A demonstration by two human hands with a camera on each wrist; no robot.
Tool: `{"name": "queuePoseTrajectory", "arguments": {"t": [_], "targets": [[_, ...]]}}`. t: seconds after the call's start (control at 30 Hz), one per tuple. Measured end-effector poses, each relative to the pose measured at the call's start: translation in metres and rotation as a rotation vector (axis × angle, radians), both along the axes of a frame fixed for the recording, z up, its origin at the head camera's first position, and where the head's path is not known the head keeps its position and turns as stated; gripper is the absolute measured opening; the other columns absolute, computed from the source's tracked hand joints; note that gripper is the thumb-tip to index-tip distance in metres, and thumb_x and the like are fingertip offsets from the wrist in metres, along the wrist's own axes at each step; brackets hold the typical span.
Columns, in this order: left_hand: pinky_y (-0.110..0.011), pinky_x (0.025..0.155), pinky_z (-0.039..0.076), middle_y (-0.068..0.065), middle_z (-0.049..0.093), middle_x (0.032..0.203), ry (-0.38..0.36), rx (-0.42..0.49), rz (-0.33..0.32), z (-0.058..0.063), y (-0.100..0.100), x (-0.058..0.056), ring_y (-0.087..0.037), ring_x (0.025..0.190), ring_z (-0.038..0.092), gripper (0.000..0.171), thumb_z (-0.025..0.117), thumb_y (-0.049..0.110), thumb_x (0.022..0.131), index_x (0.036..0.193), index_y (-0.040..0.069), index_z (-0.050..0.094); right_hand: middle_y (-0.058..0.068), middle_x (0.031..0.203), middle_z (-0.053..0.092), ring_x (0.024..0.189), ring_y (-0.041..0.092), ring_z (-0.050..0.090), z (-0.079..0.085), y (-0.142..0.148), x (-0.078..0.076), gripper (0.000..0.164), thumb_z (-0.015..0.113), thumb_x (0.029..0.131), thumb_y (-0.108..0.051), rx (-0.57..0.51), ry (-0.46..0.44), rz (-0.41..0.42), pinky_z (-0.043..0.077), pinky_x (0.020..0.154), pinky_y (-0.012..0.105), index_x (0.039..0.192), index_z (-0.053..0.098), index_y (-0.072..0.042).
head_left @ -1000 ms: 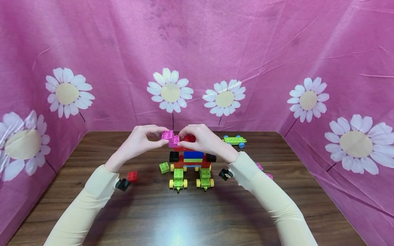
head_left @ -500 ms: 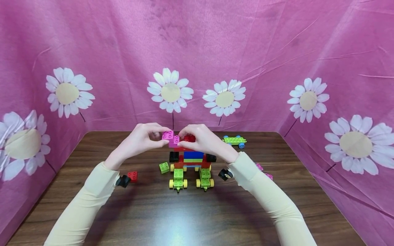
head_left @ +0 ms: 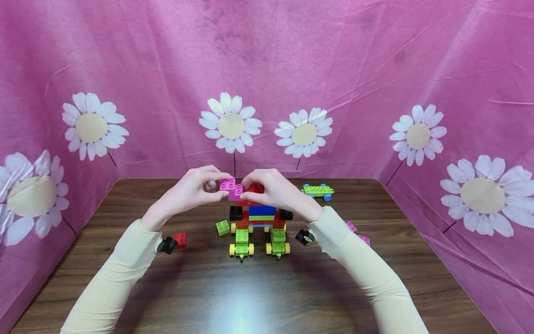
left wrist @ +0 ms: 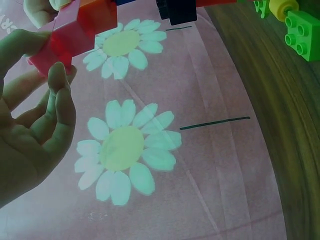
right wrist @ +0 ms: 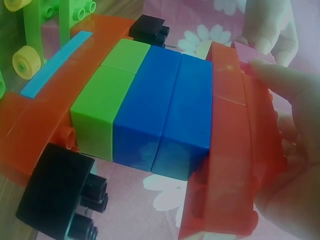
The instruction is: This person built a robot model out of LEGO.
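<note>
Two pink toy bricks, an upper pink brick [head_left: 227, 184] and a lower pink brick [head_left: 238, 192], are joined in a step at the top left of a standing brick build. My left hand [head_left: 189, 189] pinches the upper one between thumb and fingers; the left wrist view shows the fingertips at its end. On the other side, my right hand [head_left: 273, 188] holds the lower one at its right end, its palm curving over the top red bricks [right wrist: 232, 150]. Below come blue bricks [head_left: 262, 211] and light green bricks [right wrist: 102, 112], with black bricks [head_left: 235, 213] at the sides.
Green wheeled bases [head_left: 242, 250] with yellow wheels carry the build. A loose green brick [head_left: 223, 228] and red brick [head_left: 180, 240] lie to the left. A green car base [head_left: 318, 190] stands back right; pink bricks [head_left: 364, 239] lie by the right sleeve.
My left hand has shifted slightly and its fingers have bent a little more around the upper pink brick. The right hand and the build stay almost still.
</note>
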State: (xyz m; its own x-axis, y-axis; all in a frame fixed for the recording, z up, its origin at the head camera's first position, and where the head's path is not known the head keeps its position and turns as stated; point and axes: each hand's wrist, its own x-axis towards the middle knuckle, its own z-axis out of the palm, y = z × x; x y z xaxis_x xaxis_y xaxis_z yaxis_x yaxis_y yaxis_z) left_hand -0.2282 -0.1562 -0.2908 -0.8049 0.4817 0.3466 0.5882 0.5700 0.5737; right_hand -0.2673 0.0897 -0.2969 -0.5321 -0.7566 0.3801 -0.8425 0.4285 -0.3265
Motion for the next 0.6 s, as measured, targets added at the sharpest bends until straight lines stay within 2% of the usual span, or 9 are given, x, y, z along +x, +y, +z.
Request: {"name": "queuePoseTrajectory", "arguments": {"t": [0.37,0.6], "targets": [[-0.022,0.068,0.049,-0.003,0.063,0.092,0.031,0.020,0.018,-0.0051,0.0018,-0.0012,-0.014,0.074,0.055,0.031,0.076,0.014,0.085,0.116,0.011,0.072,0.002,0.095,0.074,0.078,0.010,0.059,0.0031,-0.0007,-0.0011,0.022,0.077,0.086,-0.023,0.020,-0.013,-0.003,0.053,0.071,0.020,0.102,0.072,-0.009],[-0.023,0.068,0.051,-0.003,0.063,0.091,0.036,0.019,0.016,-0.0060,0.0020,-0.0011,-0.014,0.075,0.056,0.031,0.077,0.014,0.085,0.115,0.010,0.072,0.003,0.097,0.076,0.082,0.012,0.065,0.0026,-0.0012,-0.0002,0.024,0.077,0.086,-0.023,0.017,-0.021,-0.003,0.056,0.076,0.020,0.104,0.072,-0.008]]}}
